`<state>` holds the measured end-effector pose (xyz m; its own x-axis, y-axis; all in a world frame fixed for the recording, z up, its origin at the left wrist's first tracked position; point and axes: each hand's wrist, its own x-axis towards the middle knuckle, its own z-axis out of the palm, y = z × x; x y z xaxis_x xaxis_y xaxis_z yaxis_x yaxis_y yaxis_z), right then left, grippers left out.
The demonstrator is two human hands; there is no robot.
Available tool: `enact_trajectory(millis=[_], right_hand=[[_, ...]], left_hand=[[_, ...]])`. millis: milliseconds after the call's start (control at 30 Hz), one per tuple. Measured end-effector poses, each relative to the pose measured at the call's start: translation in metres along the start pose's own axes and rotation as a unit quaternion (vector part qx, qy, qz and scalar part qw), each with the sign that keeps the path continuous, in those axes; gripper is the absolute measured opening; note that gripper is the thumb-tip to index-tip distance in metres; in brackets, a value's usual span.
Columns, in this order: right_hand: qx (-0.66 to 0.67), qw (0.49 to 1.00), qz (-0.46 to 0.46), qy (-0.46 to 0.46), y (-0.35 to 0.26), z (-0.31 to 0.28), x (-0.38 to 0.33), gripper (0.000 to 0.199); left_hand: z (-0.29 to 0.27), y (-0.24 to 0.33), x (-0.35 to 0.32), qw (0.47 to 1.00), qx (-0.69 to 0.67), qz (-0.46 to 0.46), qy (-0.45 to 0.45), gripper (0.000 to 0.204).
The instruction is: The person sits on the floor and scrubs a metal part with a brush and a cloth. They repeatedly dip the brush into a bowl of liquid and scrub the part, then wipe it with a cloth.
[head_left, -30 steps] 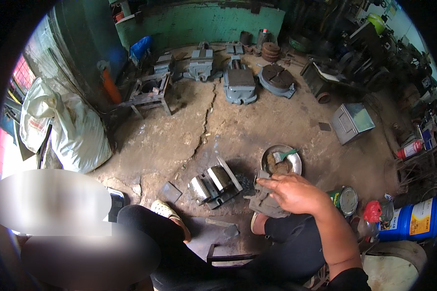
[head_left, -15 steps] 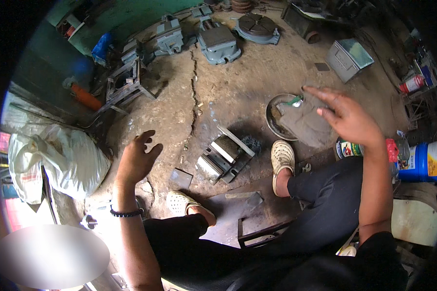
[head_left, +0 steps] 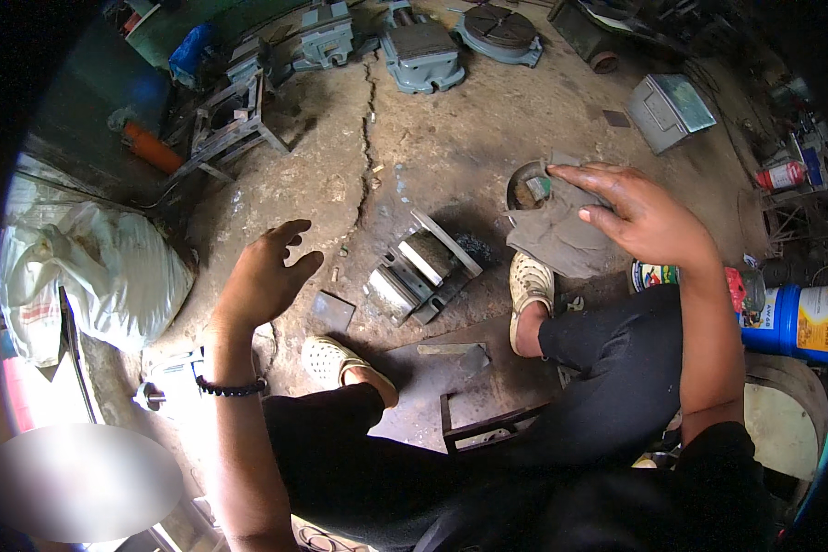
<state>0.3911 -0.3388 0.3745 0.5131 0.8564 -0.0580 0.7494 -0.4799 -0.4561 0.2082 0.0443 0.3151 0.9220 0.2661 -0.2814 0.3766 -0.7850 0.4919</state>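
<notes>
My right hand (head_left: 639,216) holds a grey cloth (head_left: 561,235) between its thumb and outstretched fingers. The cloth hangs over part of a round metal pan (head_left: 515,189) that has a small green-and-white item (head_left: 536,189) in it. My left hand (head_left: 271,276) is raised with fingers curved and apart, nothing in it; a dark beaded bracelet (head_left: 230,388) circles the wrist. Between and ahead of my feet lies a metal vise-like assembly (head_left: 423,267) with shiny steel faces, nearest to my left hand and touched by neither hand.
A flat metal plate (head_left: 332,311) and a wooden-handled tool (head_left: 455,350) lie near my clogs (head_left: 336,361). Grey machine vises (head_left: 423,60) and a round slotted table (head_left: 497,35) stand ahead. A metal box (head_left: 670,110) and blue bucket (head_left: 787,317) are right; white sacks (head_left: 110,271) left.
My right hand has moved slightly left with the cloth, which now covers more of the pan. The left hand has shifted a little right and up, still empty. The whole view has tilted slightly.
</notes>
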Motion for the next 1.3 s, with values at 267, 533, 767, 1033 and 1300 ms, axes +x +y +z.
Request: enact_trajectory(millis=[267,533,767,1033,1300], right_hand=[[0.007,1.000,0.009,-0.024,-0.008,0.004,-0.002,0.050],[-0.015,0.996,0.062,-0.069,0.018,0.073,0.038,0.047],[-0.071,0.971,0.106,-0.202,0.071,0.199,0.178,0.050],[0.112,0.947,0.281,-0.106,0.104,0.332,0.236,0.072],[0.076,0.949,0.297,-0.073,0.129,0.357,0.183,0.071]], left_hand=[[-0.002,-0.001,-0.007,1.000,0.003,0.011,-0.008,0.054],[0.000,0.011,-0.008,1.000,0.018,0.013,-0.002,0.053],[-0.004,0.016,0.002,0.999,0.023,0.018,0.035,0.052],[-0.006,-0.001,0.001,0.999,0.015,-0.011,0.032,0.050],[-0.009,-0.003,0.011,0.999,0.004,-0.025,0.039,0.051]])
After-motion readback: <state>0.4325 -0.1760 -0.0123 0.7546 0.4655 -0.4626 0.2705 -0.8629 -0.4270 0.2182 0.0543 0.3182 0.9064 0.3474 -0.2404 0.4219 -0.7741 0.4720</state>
